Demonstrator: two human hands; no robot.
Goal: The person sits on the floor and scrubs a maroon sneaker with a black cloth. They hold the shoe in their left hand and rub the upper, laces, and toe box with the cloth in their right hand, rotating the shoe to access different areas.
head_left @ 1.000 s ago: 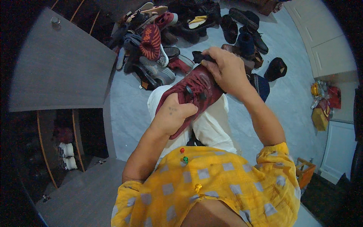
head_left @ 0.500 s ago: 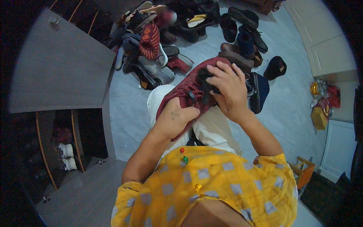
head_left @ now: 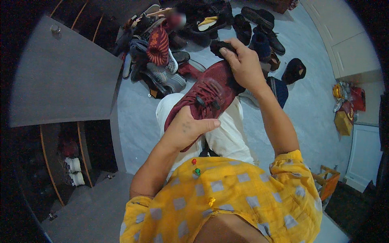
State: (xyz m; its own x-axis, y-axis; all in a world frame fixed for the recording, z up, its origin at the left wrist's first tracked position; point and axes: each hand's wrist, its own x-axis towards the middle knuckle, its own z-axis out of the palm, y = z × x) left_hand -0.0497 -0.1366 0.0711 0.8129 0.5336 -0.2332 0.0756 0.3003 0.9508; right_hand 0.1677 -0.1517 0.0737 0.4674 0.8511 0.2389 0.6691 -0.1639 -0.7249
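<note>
Hands: your left hand grips the maroon sneaker's toe end; your right hand presses a dark cloth on its heel. Shoe pile on the floor untouched.

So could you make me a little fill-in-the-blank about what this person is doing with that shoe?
1. Both hands hold a dark ____ sneaker above the lap.
2. The right hand presses a ____ cloth on the sneaker's far end.
3. The left hand grips the sneaker's ____ end.
4. Behind it, a pile of shoes lies on the ____.

Missing words: red; black; near; floor
</note>
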